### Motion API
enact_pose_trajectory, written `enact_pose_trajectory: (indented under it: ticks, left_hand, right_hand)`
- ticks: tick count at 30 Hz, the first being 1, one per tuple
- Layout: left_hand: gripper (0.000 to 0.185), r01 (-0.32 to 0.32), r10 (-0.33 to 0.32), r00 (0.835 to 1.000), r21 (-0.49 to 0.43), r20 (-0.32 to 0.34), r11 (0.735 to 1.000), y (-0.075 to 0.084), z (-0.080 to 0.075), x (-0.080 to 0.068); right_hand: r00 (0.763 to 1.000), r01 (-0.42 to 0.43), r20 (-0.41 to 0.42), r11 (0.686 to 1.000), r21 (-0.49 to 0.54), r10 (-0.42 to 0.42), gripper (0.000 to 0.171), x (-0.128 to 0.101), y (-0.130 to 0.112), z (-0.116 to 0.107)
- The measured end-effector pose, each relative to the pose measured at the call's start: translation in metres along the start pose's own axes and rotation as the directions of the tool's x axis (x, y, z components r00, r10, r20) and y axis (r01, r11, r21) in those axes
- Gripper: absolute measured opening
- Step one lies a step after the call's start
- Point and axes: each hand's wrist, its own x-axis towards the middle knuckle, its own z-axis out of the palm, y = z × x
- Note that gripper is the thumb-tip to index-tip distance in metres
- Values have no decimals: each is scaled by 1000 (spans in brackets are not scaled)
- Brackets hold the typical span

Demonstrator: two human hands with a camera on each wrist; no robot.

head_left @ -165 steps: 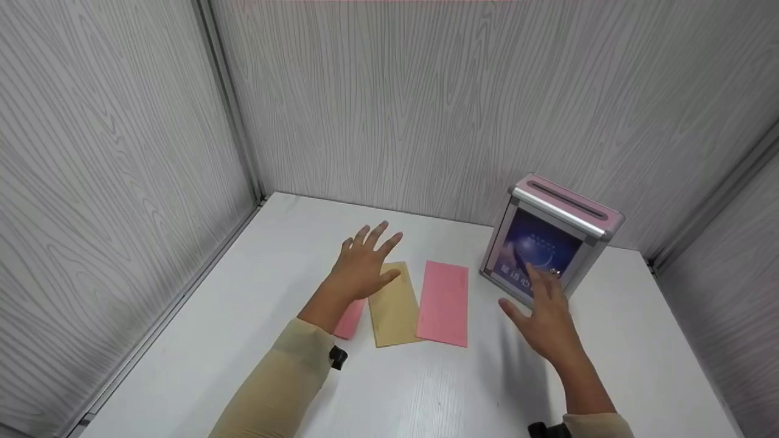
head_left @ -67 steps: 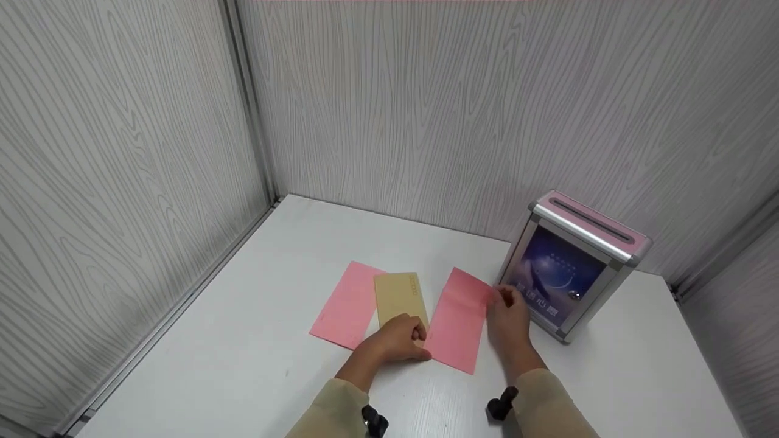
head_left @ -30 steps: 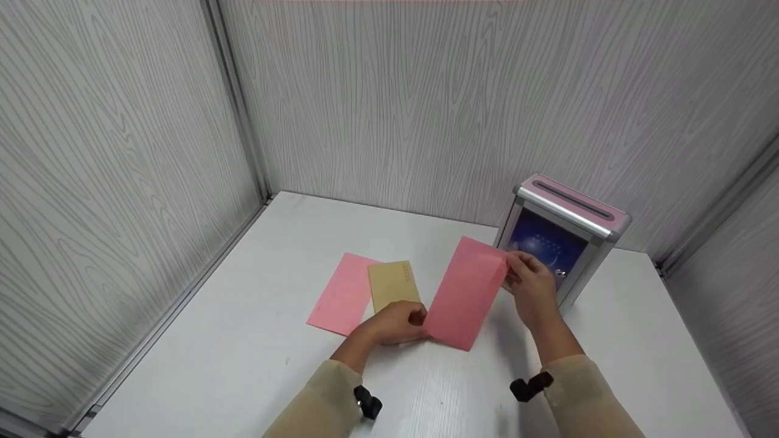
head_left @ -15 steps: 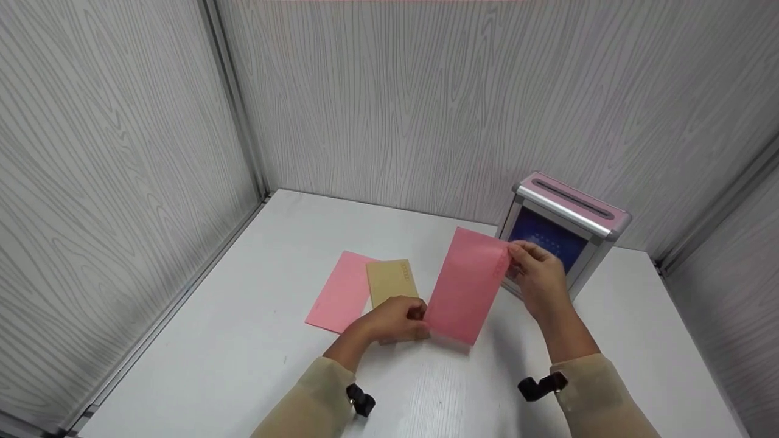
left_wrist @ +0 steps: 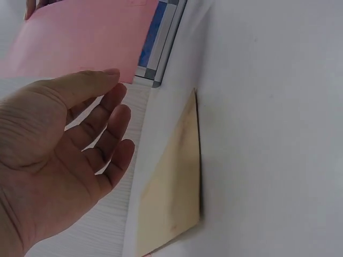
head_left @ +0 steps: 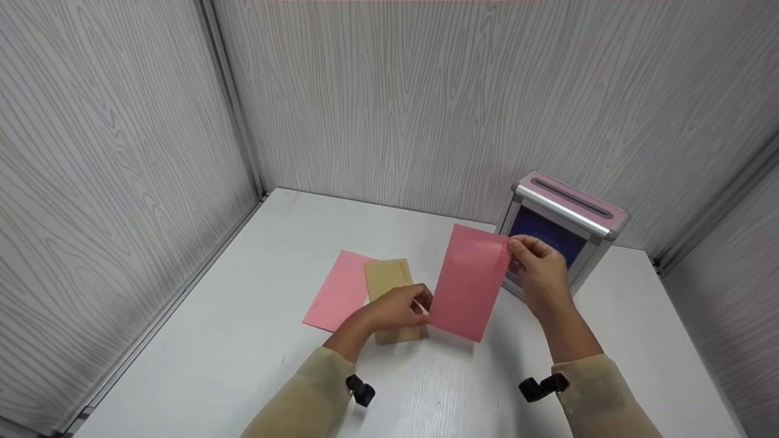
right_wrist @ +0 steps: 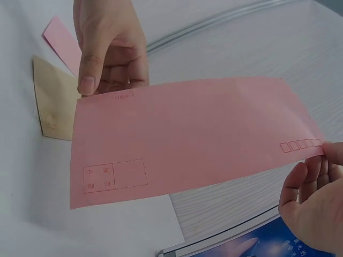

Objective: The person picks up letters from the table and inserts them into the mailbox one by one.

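Pink envelope point(head_left: 469, 281) pinched in right hand point(head_left: 538, 275); left hand point(head_left: 397, 306) loose, empty beside it

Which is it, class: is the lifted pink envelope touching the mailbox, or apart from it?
Cannot tell. In the head view the pink envelope, pinched by the right hand, overlaps the mailbox, and the right wrist view shows no plain contact or gap either.

The pink envelope point(right_wrist: 193, 139) carries printed red outlines: a row of small empty squares near one corner and two larger boxes at the opposite corner, one holding characters too small to read. The brown envelope point(head_left: 389, 286) shows a similar row of squares. No text is legible
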Motion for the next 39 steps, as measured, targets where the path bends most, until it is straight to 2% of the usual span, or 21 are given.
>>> enact_pose_trajectory:
  ticks: [5, 10, 14, 18, 24, 28, 31, 34, 39]
  left_hand:
    - [32, -39, 39, 999, -13, 3, 999, 17, -16, 7]
    - [36, -75, 74, 997, -49, -18, 996, 45, -39, 15]
    - [37, -108, 103, 994, -133, -41, 985, 68, -56, 21]
    - [29, -140, 130, 990, -212, -60, 967, 82, -66, 26]
    - [18, -182, 169, 983, -339, -67, 923, 90, -71, 30]
    - [18, -186, 166, 982, -415, -84, 890, 89, -71, 28]
    - [20, -175, 148, 984, -449, -94, 876, 91, -72, 27]
    - [23, -166, 137, 986, -459, -95, 873, 94, -72, 27]
    - [21, -178, 151, 984, -428, -97, 886, 101, -69, 31]
  right_hand:
    - [1000, 31, 2, 997, -65, -31, 31, -2, -3, 1]
    - [998, 63, 3, 994, -92, -63, 32, -6, -8, 3]
    - [996, 89, 17, 987, -132, -87, 35, -9, -13, 3]
    - [991, 133, 52, 977, -165, -126, 39, -12, -16, 2]
    - [975, 191, 152, 959, -211, -161, 38, -12, -18, -4]
    - [963, 178, 248, 934, -309, -101, 37, -12, -14, -12]
    - [956, 161, 290, 907, -389, -46, 34, -14, -12, -17]
    - [957, 155, 291, 886, -436, -24, 33, -17, -12, -20]
    - [971, 165, 234, 859, -484, -55, 27, -22, -16, -21]
